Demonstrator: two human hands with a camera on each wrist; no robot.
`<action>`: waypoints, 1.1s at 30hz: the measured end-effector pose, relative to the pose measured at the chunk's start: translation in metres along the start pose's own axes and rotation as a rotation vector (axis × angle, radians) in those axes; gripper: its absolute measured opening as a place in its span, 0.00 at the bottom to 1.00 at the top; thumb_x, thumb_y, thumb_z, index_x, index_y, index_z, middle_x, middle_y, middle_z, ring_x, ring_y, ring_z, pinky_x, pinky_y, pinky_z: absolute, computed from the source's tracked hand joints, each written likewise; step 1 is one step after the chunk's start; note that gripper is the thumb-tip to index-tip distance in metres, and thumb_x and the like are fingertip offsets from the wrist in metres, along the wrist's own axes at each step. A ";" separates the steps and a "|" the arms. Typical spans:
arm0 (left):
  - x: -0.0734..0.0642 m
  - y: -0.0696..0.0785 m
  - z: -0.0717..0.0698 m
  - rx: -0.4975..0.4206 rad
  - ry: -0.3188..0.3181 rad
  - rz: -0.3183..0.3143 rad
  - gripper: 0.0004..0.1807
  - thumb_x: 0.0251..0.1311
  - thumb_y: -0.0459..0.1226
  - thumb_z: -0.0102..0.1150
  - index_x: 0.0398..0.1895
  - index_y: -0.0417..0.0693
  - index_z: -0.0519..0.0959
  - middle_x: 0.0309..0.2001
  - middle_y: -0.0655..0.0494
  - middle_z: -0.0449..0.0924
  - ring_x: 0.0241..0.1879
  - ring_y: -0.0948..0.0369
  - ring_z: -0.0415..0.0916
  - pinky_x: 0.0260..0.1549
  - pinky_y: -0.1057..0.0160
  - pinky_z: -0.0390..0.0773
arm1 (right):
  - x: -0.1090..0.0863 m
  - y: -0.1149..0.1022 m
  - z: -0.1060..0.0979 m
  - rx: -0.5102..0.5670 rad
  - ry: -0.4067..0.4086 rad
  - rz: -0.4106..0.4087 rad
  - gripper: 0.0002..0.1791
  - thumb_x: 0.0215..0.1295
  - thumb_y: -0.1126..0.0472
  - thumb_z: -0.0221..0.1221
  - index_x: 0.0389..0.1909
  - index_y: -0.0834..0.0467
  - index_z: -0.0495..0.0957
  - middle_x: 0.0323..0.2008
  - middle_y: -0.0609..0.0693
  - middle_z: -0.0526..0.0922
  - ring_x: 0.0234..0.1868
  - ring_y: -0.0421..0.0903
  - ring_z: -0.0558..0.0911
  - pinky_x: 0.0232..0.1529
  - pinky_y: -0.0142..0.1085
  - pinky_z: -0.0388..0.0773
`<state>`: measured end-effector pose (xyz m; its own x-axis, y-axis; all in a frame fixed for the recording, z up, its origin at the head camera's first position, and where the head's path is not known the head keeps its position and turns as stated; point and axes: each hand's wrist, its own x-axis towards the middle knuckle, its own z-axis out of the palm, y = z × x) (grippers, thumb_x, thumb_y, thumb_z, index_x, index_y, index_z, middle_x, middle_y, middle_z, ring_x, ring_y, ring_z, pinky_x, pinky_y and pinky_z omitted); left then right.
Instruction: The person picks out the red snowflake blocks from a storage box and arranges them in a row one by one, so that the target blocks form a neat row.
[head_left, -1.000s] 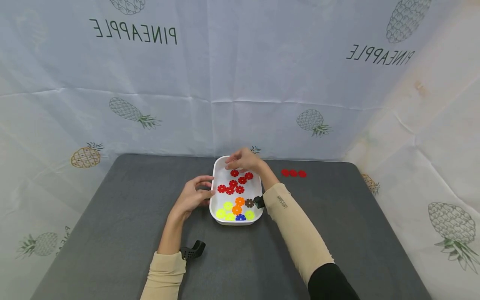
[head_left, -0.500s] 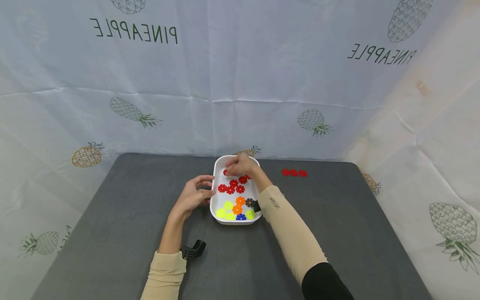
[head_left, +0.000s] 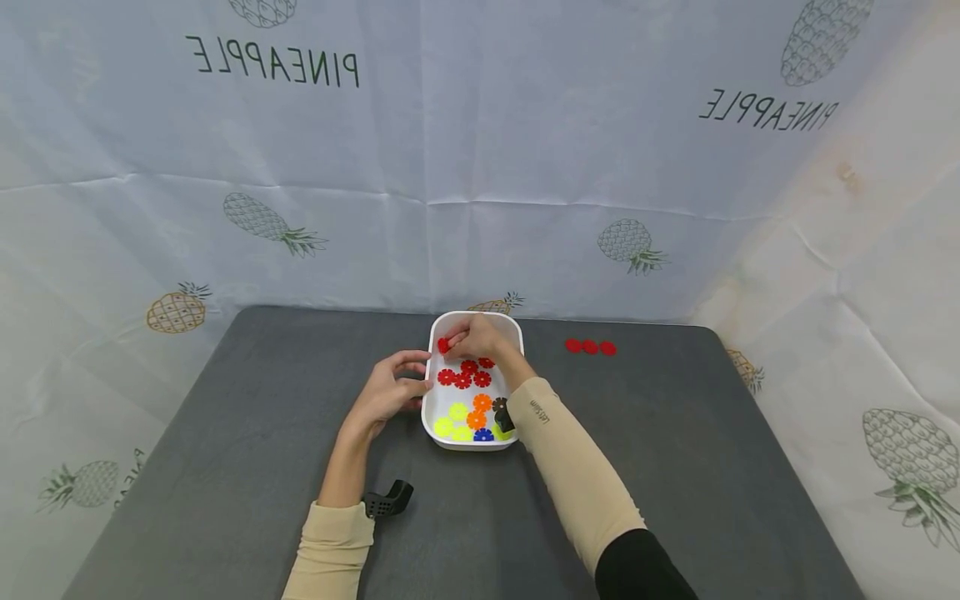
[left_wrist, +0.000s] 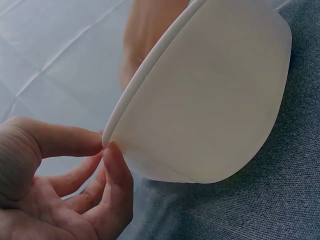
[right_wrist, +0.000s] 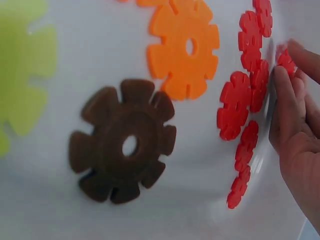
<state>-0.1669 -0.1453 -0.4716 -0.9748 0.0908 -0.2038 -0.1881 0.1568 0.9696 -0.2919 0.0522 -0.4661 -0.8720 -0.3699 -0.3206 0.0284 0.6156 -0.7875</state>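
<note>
A white plastic tray [head_left: 471,445] on the grey table holds notched plastic discs in several colours. My left hand [head_left: 389,388] pinches the tray's left rim between thumb and finger, plain in the left wrist view, where the tray's outer wall [left_wrist: 210,95] fills the middle. Inside the far end of the tray, my right hand [head_left: 480,340] reaches in from the right. Its thumb and fingers pinch a red notched disc [head_left: 443,344] near the far left corner, partly covered by fingers in the right wrist view. Other red discs [head_left: 462,381] lie close below that hand.
Yellow discs [head_left: 458,411], orange discs [head_left: 476,420], a blue disc [head_left: 483,435] and a brown disc [right_wrist: 125,145] fill the tray's near end. Three red discs [head_left: 591,347] lie in a row on the table, right of the tray. A pineapple-print cloth [head_left: 480,150] hangs behind the table.
My right hand has moved left and slightly toward me inside the tray, and a red disc now shows at its fingertips near the left wall. The left hand stays at the rim.
</note>
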 end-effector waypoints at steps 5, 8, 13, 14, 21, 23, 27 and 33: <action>0.000 0.001 0.000 -0.004 -0.007 0.000 0.29 0.68 0.33 0.66 0.72 0.42 0.75 0.58 0.40 0.75 0.42 0.50 0.85 0.38 0.62 0.88 | 0.001 0.000 0.005 0.003 0.005 -0.042 0.18 0.61 0.59 0.78 0.50 0.59 0.88 0.39 0.50 0.90 0.35 0.41 0.82 0.37 0.27 0.80; -0.001 0.002 0.000 -0.010 -0.010 0.003 0.29 0.69 0.33 0.66 0.73 0.41 0.74 0.59 0.38 0.75 0.42 0.50 0.84 0.37 0.62 0.87 | 0.003 0.000 0.007 0.005 0.009 -0.069 0.18 0.60 0.59 0.79 0.49 0.60 0.88 0.38 0.50 0.90 0.35 0.39 0.82 0.39 0.25 0.80; -0.002 0.003 0.000 -0.010 -0.010 0.006 0.29 0.69 0.33 0.66 0.73 0.41 0.74 0.59 0.38 0.75 0.42 0.50 0.84 0.36 0.62 0.87 | 0.004 0.002 0.008 -0.014 0.009 -0.102 0.19 0.60 0.58 0.80 0.49 0.60 0.89 0.40 0.52 0.92 0.36 0.40 0.84 0.41 0.26 0.82; -0.002 0.003 0.000 -0.008 -0.009 0.006 0.29 0.69 0.32 0.66 0.73 0.41 0.74 0.59 0.38 0.75 0.42 0.50 0.84 0.36 0.62 0.87 | 0.004 0.002 0.008 -0.019 0.005 -0.106 0.19 0.60 0.57 0.79 0.50 0.60 0.89 0.41 0.53 0.92 0.36 0.40 0.85 0.41 0.27 0.83; 0.001 -0.001 0.001 0.000 -0.001 0.000 0.27 0.68 0.32 0.66 0.70 0.44 0.76 0.56 0.41 0.76 0.42 0.51 0.84 0.38 0.61 0.88 | 0.004 0.004 0.004 -0.035 -0.041 -0.119 0.20 0.62 0.56 0.78 0.53 0.58 0.88 0.45 0.54 0.92 0.39 0.42 0.87 0.44 0.29 0.85; 0.001 -0.001 0.001 -0.005 0.001 -0.004 0.27 0.68 0.31 0.66 0.70 0.44 0.76 0.56 0.42 0.76 0.41 0.52 0.85 0.38 0.61 0.88 | 0.002 0.003 0.001 -0.021 -0.049 -0.121 0.20 0.64 0.56 0.77 0.54 0.58 0.88 0.46 0.54 0.92 0.40 0.43 0.87 0.44 0.30 0.86; 0.001 0.001 0.000 -0.015 -0.005 -0.009 0.28 0.68 0.31 0.66 0.71 0.43 0.76 0.57 0.41 0.75 0.41 0.52 0.84 0.37 0.62 0.87 | -0.003 -0.005 -0.008 -0.008 -0.048 -0.155 0.19 0.66 0.57 0.75 0.55 0.58 0.88 0.46 0.55 0.91 0.41 0.45 0.86 0.47 0.34 0.87; -0.001 0.002 -0.001 -0.016 -0.007 -0.010 0.29 0.68 0.31 0.66 0.72 0.42 0.75 0.58 0.40 0.75 0.42 0.52 0.84 0.36 0.62 0.86 | -0.012 -0.019 -0.033 -0.017 -0.026 -0.249 0.21 0.67 0.55 0.75 0.57 0.58 0.87 0.46 0.54 0.91 0.46 0.47 0.85 0.54 0.42 0.85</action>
<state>-0.1666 -0.1455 -0.4692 -0.9720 0.0965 -0.2144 -0.1998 0.1418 0.9695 -0.2983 0.0679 -0.4305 -0.8382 -0.5293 -0.1317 -0.1941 0.5151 -0.8349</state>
